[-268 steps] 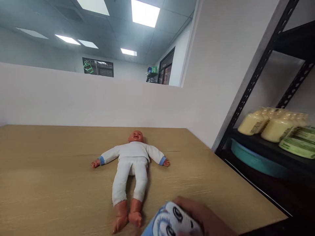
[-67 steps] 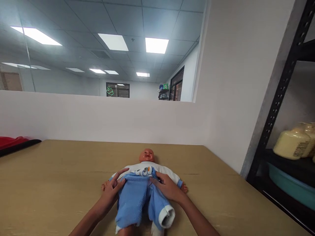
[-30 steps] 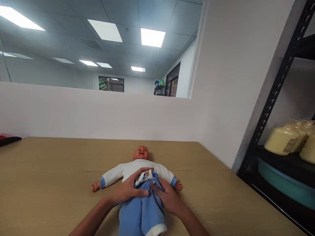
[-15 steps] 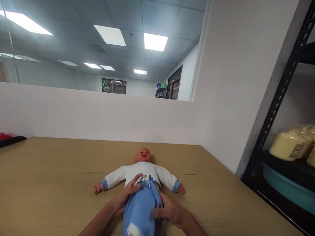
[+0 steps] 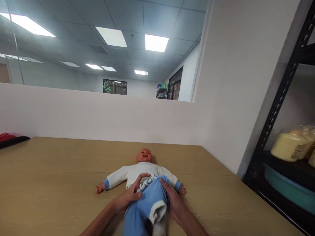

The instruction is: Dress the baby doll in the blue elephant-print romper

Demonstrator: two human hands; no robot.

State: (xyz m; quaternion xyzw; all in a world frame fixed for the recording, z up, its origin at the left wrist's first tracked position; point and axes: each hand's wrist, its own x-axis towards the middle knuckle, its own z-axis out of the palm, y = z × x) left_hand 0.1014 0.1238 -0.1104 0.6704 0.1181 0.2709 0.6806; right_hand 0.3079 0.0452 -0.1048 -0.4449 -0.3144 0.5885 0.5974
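A baby doll (image 5: pixel 143 167) in a white top with blue cuffs lies on its back on the wooden table (image 5: pixel 54 173), head away from me. A blue fleece garment (image 5: pixel 147 205) with a white cuff and a printed white band covers its waist and legs. My left hand (image 5: pixel 130 195) grips the garment's upper left edge at the doll's waist, fingers curled on the fabric. My right hand (image 5: pixel 173 201) presses along the garment's right side, by the doll's hip.
A white partition wall (image 5: pixel 98 114) backs the table. A black metal shelf (image 5: pixel 275 108) stands at the right with pale yellow jars (image 5: pixel 286 146) and a teal basin (image 5: pixel 287 188). A red and black object (image 5: pixel 11 139) lies at the table's far left.
The garment has been drawn up over the doll's legs to its waist. Since half a second ago its white cuff has turned up toward me and my right hand slid to the doll's hip.
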